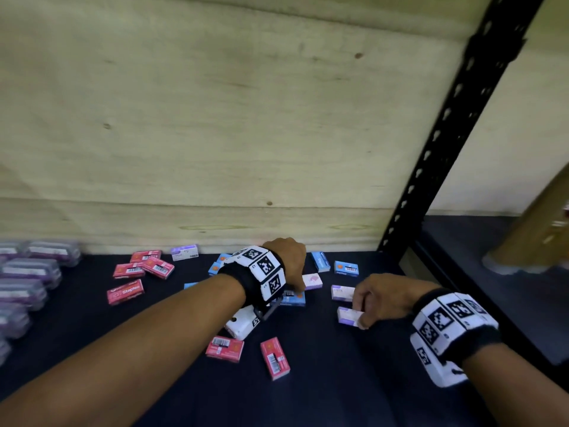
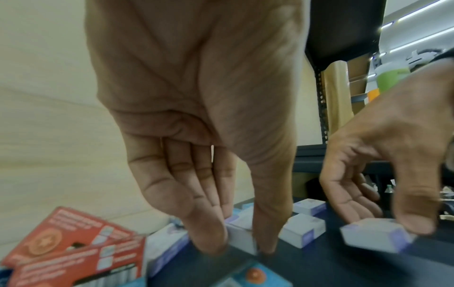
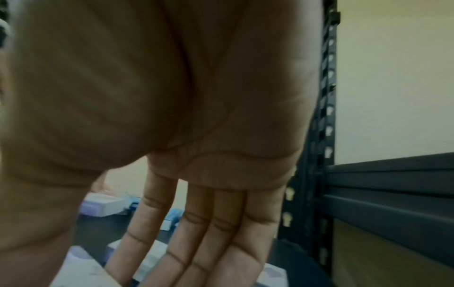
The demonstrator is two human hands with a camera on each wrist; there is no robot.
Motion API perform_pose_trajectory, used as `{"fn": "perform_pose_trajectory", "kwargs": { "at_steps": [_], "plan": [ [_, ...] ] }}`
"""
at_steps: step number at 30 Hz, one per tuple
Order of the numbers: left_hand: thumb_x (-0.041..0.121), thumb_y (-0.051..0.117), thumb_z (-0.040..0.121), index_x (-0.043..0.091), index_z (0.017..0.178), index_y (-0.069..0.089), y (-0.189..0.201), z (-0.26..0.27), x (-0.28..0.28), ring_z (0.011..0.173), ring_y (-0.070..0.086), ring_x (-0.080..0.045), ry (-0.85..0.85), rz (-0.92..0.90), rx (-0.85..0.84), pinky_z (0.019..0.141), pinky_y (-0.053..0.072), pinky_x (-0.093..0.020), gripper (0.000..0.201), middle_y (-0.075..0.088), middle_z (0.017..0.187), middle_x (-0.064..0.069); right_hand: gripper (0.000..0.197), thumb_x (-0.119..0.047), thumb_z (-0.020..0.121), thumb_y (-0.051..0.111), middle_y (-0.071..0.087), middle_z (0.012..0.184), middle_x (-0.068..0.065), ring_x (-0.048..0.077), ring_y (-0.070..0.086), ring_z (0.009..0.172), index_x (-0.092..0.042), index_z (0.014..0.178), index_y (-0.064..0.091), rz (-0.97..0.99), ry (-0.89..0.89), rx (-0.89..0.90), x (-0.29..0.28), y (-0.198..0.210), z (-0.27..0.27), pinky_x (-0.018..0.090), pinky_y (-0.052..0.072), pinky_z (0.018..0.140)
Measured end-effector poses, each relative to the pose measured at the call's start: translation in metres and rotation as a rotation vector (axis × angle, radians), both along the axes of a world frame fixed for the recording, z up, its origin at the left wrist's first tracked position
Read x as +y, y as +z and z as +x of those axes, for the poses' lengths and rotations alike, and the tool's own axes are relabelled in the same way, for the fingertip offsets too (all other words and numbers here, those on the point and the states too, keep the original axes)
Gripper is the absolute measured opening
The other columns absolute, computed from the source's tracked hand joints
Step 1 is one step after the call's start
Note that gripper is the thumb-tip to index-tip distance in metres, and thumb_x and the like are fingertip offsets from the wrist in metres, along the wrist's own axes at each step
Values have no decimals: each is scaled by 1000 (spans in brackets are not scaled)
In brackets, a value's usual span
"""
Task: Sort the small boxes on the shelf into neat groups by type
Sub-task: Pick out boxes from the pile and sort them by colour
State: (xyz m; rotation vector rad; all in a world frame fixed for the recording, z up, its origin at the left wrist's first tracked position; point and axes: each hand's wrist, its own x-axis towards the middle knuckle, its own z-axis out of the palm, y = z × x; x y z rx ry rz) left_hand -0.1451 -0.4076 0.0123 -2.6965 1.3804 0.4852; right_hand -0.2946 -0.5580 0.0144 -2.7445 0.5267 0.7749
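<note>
Both hands are gathering white-and-lilac cardboard boxes: the left hand [image 2: 209, 174] pinches 1 [image 2: 242, 236], and the right hand [image 1: 381, 298] pinches another [image 1: 349, 315]. Next, I judge, they need setting together beside the third lilac box [image 1: 342, 292].

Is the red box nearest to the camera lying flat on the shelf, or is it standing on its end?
Lying flat. In the head view the red box shows its broad barcode face upward, resting on the dark shelf.

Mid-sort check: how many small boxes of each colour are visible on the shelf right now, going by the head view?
Red boxes: 6
Blue boxes: at least 5, some hidden by the left arm
White-lilac boxes: 4
Total: at least 15
</note>
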Motion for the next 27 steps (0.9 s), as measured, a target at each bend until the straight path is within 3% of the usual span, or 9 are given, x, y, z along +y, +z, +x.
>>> {"fn": "perform_pose_trajectory", "kwargs": {
  "at_steps": [4,8,10,12,16,20,27],
  "plan": [
    [37,83,69,18,82,62,-2,-23,-10,86,66,-22,-69,-31,50,79,59,-40,31,67,86,-1,18,-34,74,78,62,81,-16,6,59,80,-28,90,71,-96,-59,5,-26,5,-21,23,50,76],
    [38,81,72,18,64,54,-8,-50,-23,79,63,-21,-136,-35,65,76,58,-37,34,65,77,-2,25,-31,75,78,65,102,-10,10,61,95,-26,99,71,-158,-142,30,-46,2,-40,26,51,83],
    [39,80,74,14,68,60,-12,-62,-28,76,60,-22,-148,-34,77,73,56,-37,33,59,71,-1,28,-31,77,77,64,109,-8,11,60,98,-26,103,68,-177,-161,31,-53,-2,-45,24,49,82],
    [42,80,74,13,85,68,-17,-71,-33,85,63,-23,-161,-38,79,76,56,-38,33,62,82,-2,28,-31,78,77,59,107,-9,10,57,97,-27,103,65,-186,-167,18,-58,-6,-47,23,45,79],
    [43,79,74,15,99,69,-25,-82,-41,94,62,-25,-177,-46,72,79,55,-39,40,66,99,-4,29,-31,79,77,57,107,-9,10,55,98,-27,104,63,-190,-172,-10,-63,-13,-46,22,43,80],
    [43,79,74,15,102,70,-29,-83,-45,94,63,-25,-176,-67,77,78,54,-37,40,67,103,-5,29,-30,79,78,58,104,-9,11,56,96,-27,104,64,-187,-178,-35,-65,-17,-41,22,43,77],
    [59,70,77,17,98,73,-19,-50,-31,88,65,-18,-135,-94,135,80,56,-36,47,71,94,0,29,-30,76,80,57,108,-7,14,57,97,-34,95,58,-207,-137,-63,-67,-9,-24,26,47,85]
  ]
}}
